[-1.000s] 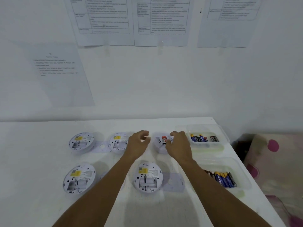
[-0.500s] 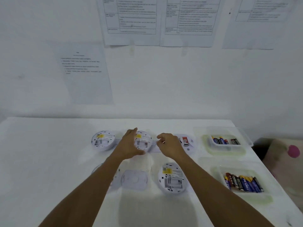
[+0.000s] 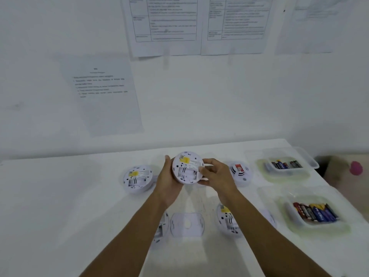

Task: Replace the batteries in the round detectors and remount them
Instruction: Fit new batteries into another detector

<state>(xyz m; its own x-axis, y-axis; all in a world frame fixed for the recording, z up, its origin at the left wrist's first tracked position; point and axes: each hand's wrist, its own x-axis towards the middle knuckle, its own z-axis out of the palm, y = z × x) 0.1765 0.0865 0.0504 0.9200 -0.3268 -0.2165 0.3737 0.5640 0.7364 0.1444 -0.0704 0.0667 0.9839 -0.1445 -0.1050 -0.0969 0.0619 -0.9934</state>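
Observation:
I hold a round white detector [image 3: 186, 166] above the table, its back with a yellow label tilted towards me. My left hand [image 3: 168, 181] cups its left edge from below. My right hand [image 3: 216, 173] grips its right edge with thumb and fingers. Another detector [image 3: 137, 178] lies back-up to the left. A detector with a red label [image 3: 240, 173] lies face-up to the right. Near me, a further detector [image 3: 226, 220] is partly hidden by my right forearm, one more [image 3: 160, 226] by my left. A flat mounting plate [image 3: 187, 223] lies between my forearms.
Two clear plastic trays sit at the right: the far tray [image 3: 311, 162] and the near tray [image 3: 289, 216], both with several batteries. The white table [image 3: 60, 216] ends at its right edge beside the trays. Printed sheets hang on the wall behind.
Both hands closed on the middle back-row detector and lifted it off the table, tilting its back towards me. The camera view shifted left and closer.

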